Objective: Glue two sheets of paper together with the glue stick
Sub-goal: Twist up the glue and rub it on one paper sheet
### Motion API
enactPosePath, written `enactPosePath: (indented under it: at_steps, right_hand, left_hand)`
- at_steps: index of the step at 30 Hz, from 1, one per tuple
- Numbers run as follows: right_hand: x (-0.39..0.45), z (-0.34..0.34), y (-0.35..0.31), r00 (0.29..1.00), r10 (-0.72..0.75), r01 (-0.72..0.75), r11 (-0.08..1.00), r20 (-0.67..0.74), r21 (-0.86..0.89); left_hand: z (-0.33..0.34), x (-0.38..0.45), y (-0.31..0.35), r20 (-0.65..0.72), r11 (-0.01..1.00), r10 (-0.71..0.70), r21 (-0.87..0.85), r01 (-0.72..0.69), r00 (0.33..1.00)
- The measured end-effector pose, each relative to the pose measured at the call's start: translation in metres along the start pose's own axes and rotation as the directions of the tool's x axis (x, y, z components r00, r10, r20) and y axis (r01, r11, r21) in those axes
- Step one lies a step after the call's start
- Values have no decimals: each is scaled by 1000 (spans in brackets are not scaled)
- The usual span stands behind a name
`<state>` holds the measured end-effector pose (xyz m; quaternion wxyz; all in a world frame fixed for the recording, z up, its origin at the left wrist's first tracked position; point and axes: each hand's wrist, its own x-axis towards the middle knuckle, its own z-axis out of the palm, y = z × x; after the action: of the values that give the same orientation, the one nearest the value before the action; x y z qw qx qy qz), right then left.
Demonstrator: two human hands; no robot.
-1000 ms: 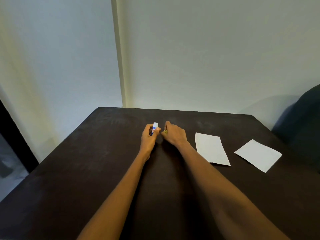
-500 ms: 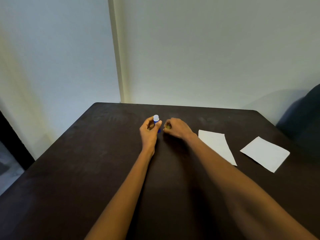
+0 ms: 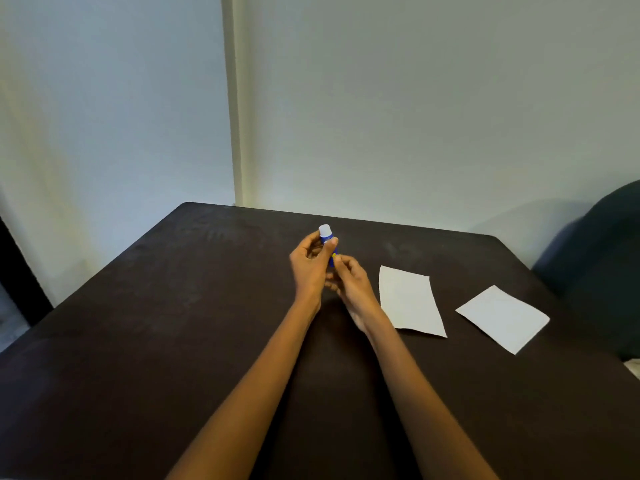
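Note:
A blue glue stick point(image 3: 326, 236) with a white top stands upright above the dark table point(image 3: 166, 327). My left hand point(image 3: 308, 270) is closed around its body. My right hand point(image 3: 351, 282) pinches its lower end, where a bit of yellow shows between the fingers. I cannot tell whether that yellow is a cap or the stick's base. Two white sheets of paper lie flat and apart, to the right of my hands: the nearer sheet point(image 3: 408, 301) just beside my right wrist, the second sheet point(image 3: 502, 318) further right.
The table's far edge meets a pale wall. A dark rounded chair back point(image 3: 602, 265) rises past the table's right edge. A dark gap point(image 3: 17, 271) shows beyond the left edge.
My left hand has raised the glue stick and turned it more upright. My right hand, which was apart from it holding something yellowish, has come in under it to its lower end.

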<state>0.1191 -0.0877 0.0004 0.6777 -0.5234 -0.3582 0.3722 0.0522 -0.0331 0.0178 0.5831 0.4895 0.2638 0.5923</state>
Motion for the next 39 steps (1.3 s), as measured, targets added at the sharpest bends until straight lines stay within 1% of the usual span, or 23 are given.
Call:
enactPosePath:
  at_steps: [2,4,8,11,13,16,19,23,25,27,28,30,33,35,37,39]
  right_hand:
    - [-7,-4,-2,1000,12,-13,981,4,193]
    - [-11,-10,-3,1000,11,-6,955,-14,296]
    - [-12,-10,-4,998,38,-19,938,-49,345]
    - [-12,-9,-6,984,171,-135,892,-46,430]
    - [-12,-12,-6,976,218,-200,863,15,464]
    - [-14,-12,-4,974,201,-225,852,101,473]
    - [-14,-10,-2,979,153,-200,847,135,492]
    - [-16,-8,-1,976,182,-212,907,116,362]
    - [-18,-8,-1,971,221,-238,916,88,324]
    - [-19,-11,0,969,236,-248,905,78,345]
    - [-20,-12,-1,969,223,-245,891,103,382]
    - [-20,-13,-2,969,191,-243,860,160,448]
    - [-22,-9,-3,971,193,-235,872,141,429]
    - [-20,-8,-1,970,218,-242,889,105,389]
    - [-18,-8,-1,968,240,-252,890,80,381]
    - [-16,-11,0,968,228,-253,883,108,396]
  left_hand:
    - [10,-9,4,-33,999,-42,-27,41,999]
    - [17,-15,8,-63,995,-82,-53,79,995]
    - [25,-21,14,-40,996,-92,-27,91,995]
    - [25,-27,10,28,993,-117,29,116,993]
    - [25,-31,7,40,993,-109,46,108,993]
    - [24,-31,6,23,996,-82,33,81,996]
    - [19,-26,9,16,996,-66,60,65,998]
    - [13,-27,9,-7,995,-83,61,83,997]
    - [13,-31,8,17,995,-97,36,96,995]
    - [15,-35,7,57,997,-81,20,80,995]
    - [16,-35,7,62,998,-65,15,64,996]
    - [18,-34,8,36,999,-44,5,44,998]
    - [17,-31,8,-17,999,-47,10,47,999]
    - [16,-30,8,9,999,-38,20,38,999]
    - [18,-30,9,67,1000,-17,8,17,998]
    - [17,-30,6,92,1000,9,-11,-8,996]
